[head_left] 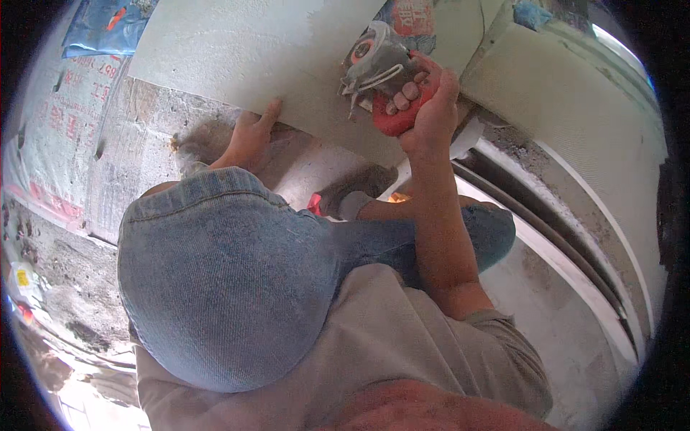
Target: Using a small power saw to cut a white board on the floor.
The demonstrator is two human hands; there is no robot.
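Note:
A large pale tile or slab (237,54) with a smooth, dusty face lies in front of my knees. My left hand (251,136) grips its near edge, thumb on top; the other fingers are mostly hidden below the edge. Over the slab's right part, my right hand (435,100) is closed around the red body of a handheld tile cutter (381,61). The cutter has a dusty grey guard and a round orange-and-dark hub. A pale cord or thin hose loops across its guard. Its cutting edge against the slab is hidden from me.
Printed plastic sacks (61,108) cover the floor at left, beside a blue packet (104,29). More pale slabs (575,108) stand or lie at right, with long narrow strips (560,208) beside them. My bent knees (237,280) are close to the slab's near edge.

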